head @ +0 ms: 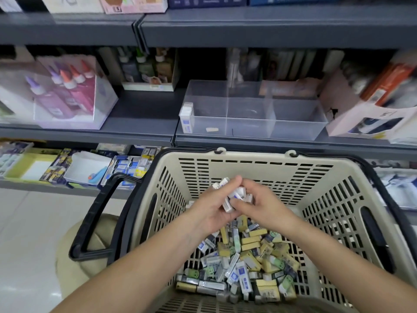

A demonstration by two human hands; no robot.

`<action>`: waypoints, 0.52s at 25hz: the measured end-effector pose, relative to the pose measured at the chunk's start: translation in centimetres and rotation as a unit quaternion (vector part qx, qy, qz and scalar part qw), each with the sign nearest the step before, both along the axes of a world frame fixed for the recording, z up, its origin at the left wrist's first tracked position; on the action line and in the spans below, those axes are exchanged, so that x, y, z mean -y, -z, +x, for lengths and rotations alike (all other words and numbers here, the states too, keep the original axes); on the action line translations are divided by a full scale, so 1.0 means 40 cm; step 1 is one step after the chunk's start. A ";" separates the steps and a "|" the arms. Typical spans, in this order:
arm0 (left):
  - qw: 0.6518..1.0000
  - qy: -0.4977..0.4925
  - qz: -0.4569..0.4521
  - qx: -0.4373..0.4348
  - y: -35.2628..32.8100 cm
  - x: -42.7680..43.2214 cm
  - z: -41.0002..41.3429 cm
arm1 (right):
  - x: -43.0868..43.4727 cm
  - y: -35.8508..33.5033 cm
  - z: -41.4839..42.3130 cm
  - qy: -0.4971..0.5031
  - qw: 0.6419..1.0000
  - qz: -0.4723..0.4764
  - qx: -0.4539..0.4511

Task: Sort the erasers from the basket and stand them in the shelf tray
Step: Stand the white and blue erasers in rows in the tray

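A beige plastic basket (255, 168) with black handles holds a heap of loose erasers (246, 265) in white, yellow and green wrappers. Above the heap, my left hand (209, 206) grips a bunch of white erasers (234, 195) with blue print. My right hand (259, 204) meets it from the right and pinches the same bunch. On the shelf behind stands a clear divided tray (291, 129). Two or so white erasers (186, 117) stand upright in the tray's front left corner.
A box of glue bottles (67, 91) sits left of the tray and a pink-white carton (372, 118) crowds its right side. The lower shelf at left holds stationery boxes (126, 168). A tan stool (90, 245) is under the basket's left handle.
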State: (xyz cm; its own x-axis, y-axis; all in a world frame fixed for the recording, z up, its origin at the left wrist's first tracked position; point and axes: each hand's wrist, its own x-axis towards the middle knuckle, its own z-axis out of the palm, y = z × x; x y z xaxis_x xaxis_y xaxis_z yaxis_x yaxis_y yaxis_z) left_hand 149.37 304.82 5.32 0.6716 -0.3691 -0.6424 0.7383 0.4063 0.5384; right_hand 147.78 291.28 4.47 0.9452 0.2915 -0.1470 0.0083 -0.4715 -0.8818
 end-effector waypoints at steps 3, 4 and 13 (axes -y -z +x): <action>1.000 0.006 0.025 0.012 -0.011 -0.004 0.016 | 0.007 -0.016 0.008 0.009 0.998 -0.044 0.055; 0.999 0.013 0.037 0.017 -0.018 -0.010 0.022 | 0.010 -0.021 0.015 0.015 0.995 -0.065 0.071; 0.986 0.064 0.106 0.112 -0.083 -0.076 0.100 | -0.001 -0.079 0.084 0.115 0.986 0.120 -0.005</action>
